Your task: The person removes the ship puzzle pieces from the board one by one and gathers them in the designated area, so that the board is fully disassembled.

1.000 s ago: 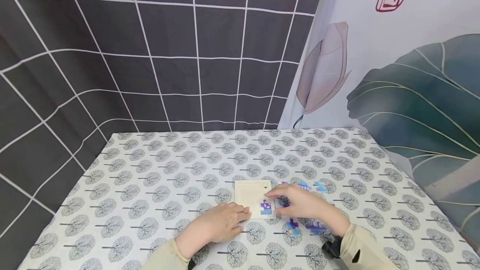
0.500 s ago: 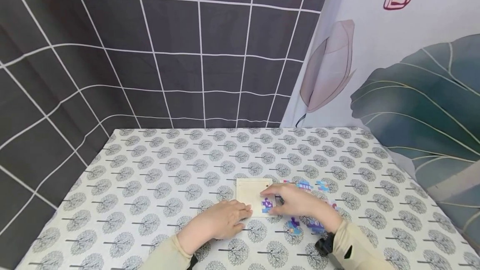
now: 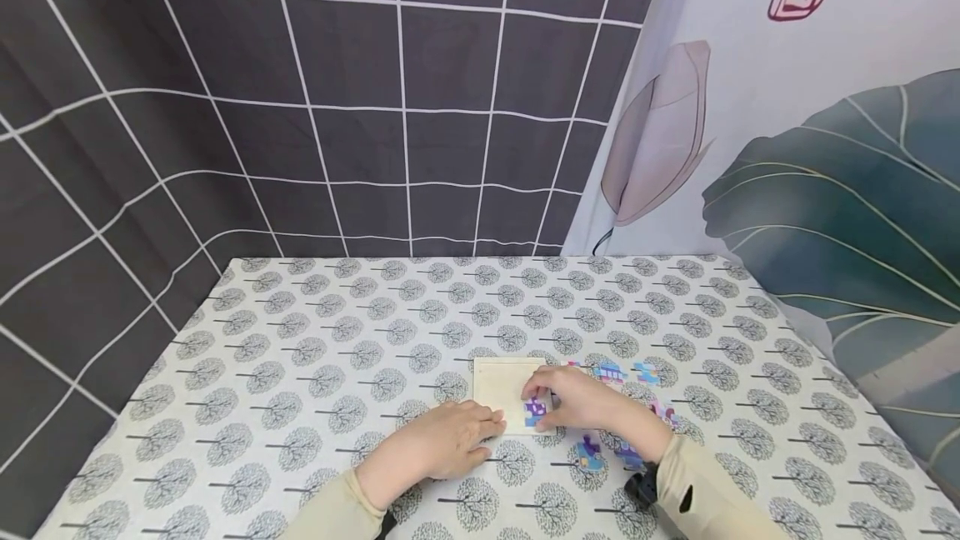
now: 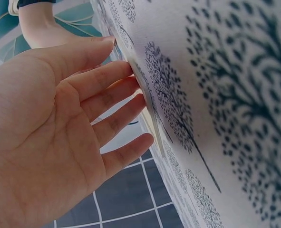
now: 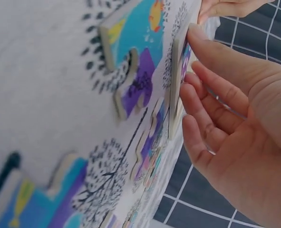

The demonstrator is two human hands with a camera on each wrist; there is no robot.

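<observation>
A shallow cream wooden puzzle tray (image 3: 495,386) lies on the table, with a purple-and-blue jigsaw piece (image 3: 536,412) in its near right corner. My right hand (image 3: 573,398) comes from the right, its thumb and curled fingertips at opposite sides of that piece. In the right wrist view the thumb (image 5: 211,45) is at the tray's edge, while the patterned piece (image 5: 185,58) shows partly behind the fingers. My left hand (image 3: 450,437) lies flat, fingers extended, fingertips resting on the tray's near left edge. The left wrist view shows these fingers (image 4: 107,78) holding nothing.
Several loose jigsaw pieces lie to the right of the tray: a blue-and-purple piece (image 3: 589,453) near the right wrist, a blue-and-orange piece (image 3: 646,372) farther back, and a pink piece (image 3: 663,412) beside the forearm. A tree-print cloth (image 3: 322,357) covers the table.
The right hand has shifted slightly left, and its fingers have drawn in closer around the piece in the tray's corner. The left hand stays at the tray's edge.
</observation>
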